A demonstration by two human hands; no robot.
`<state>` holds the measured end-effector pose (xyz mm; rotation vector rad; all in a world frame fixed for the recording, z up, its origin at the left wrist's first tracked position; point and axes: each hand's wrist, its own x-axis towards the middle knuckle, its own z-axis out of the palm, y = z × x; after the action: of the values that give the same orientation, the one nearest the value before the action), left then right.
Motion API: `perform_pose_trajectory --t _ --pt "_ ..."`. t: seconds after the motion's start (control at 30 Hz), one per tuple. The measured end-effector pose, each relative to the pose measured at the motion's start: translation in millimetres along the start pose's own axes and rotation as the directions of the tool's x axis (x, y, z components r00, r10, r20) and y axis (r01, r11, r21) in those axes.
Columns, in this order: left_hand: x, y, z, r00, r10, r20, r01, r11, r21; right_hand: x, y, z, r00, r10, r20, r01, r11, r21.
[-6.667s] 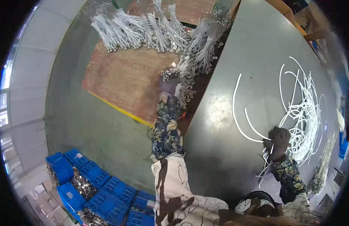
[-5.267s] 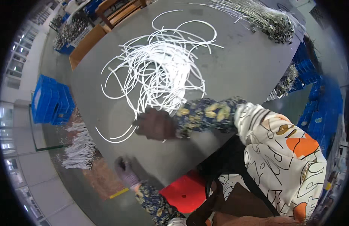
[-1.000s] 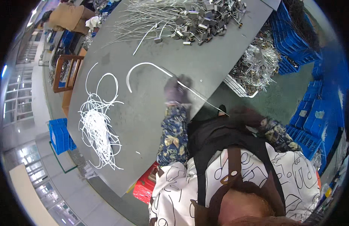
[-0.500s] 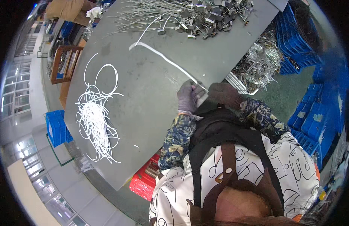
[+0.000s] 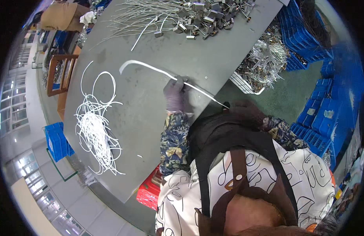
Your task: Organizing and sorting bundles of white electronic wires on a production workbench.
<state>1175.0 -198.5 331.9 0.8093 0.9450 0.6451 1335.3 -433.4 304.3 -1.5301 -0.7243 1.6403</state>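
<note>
A long white cord [image 5: 150, 67] curves across the table, its broad, flat-looking end lying to the left. My left hand [image 5: 175, 95], in a greyish-purple glove, is closed on the cord's middle part just over the tabletop. At the table's near edge, my right hand [image 5: 248, 111] in a dark glove is closed at the cord's other end, close to my apron [image 5: 217, 133]. Shadow hides most of the right fingers. Between the two hands the cord runs nearly straight, slanting down to the right.
On the left of the grey table [image 5: 146, 114] lies a tangled pile of white cords [image 5: 93, 128]. Grey metal-cased parts with thin wires [image 5: 213, 17] heap at the far side. A white basket [image 5: 245, 83] of wired parts and blue crates [image 5: 304, 35] stand right; a red crate [image 5: 148, 192] sits below.
My left hand has moved left along the cord, away from my right hand. The cord now stretches between the hands. The whole view has shifted slightly.
</note>
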Motion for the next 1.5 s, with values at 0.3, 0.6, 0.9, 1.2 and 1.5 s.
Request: perform_pose_trajectory --t 0.3,0.6,0.9,1.2,1.5 --pt "15.3 -72.6 -12.7 0.935 0.354 -0.010 -0.312 0.837 0.450 23.5 -65.7 19.9 0.964 -0.213 -0.157 0.137 0.908 -0.395" --pt "2.2 -45.1 -12.9 0.957 0.196 -0.216 -0.131 0.951 0.280 11.9 -41.1 17.4 0.967 -0.231 -0.104 0.141 0.832 -0.537" --pt "24.7 -48.3 -27.4 0.977 0.114 -0.181 -0.117 0.993 -0.006 49.4 -41.7 16.4 0.878 -0.378 0.292 0.475 0.622 -0.623" --pt "-0.4 -71.9 1.2 1.000 0.006 0.007 -0.005 0.994 -0.113 55.8 -48.5 14.5 0.644 -0.713 0.277 0.667 0.347 -0.660" --pt "12.4 -23.6 -17.7 0.971 0.143 -0.191 -0.118 0.984 0.137 65.8 -0.2 11.7 0.519 -0.785 0.337 0.626 0.081 -0.775"
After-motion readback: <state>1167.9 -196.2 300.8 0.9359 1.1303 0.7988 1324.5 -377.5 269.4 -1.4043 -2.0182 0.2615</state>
